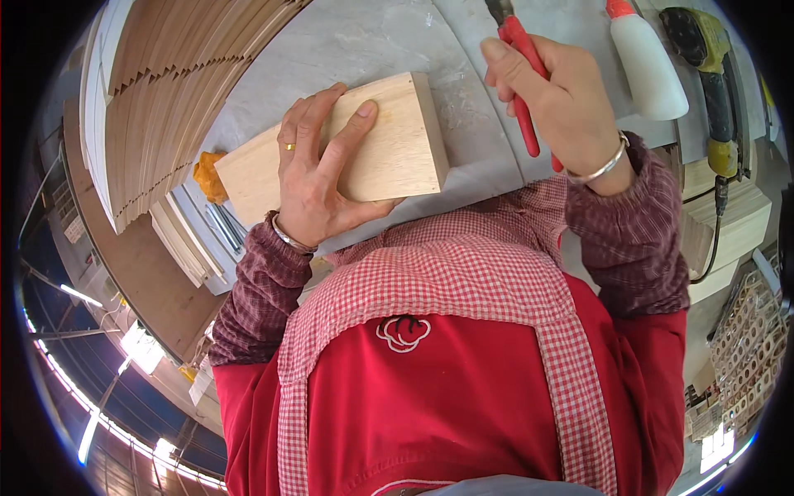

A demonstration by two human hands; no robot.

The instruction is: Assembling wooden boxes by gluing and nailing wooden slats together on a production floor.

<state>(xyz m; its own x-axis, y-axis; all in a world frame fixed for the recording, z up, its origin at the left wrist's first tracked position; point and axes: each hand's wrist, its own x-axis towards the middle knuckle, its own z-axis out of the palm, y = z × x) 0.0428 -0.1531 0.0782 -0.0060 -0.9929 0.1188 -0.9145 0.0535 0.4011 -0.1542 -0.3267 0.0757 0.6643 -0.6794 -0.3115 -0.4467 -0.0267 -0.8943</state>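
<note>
While pressing flat with spread fingers, left hand [318, 169] lies on top of pale wooden block [376, 153], itself resting on grey worktop [364, 45]; long axis of block running left to right, tilted slightly up toward right. Right hand [558, 103], just beside block's right end, wrapped around red-handled pliers [521, 78], handles pointing down toward wrist, metal nose toward upper edge.

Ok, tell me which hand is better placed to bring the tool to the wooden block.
Right. The right hand already grips the red-handled pliers beside the wooden block; the left hand lies flat on it.
</note>
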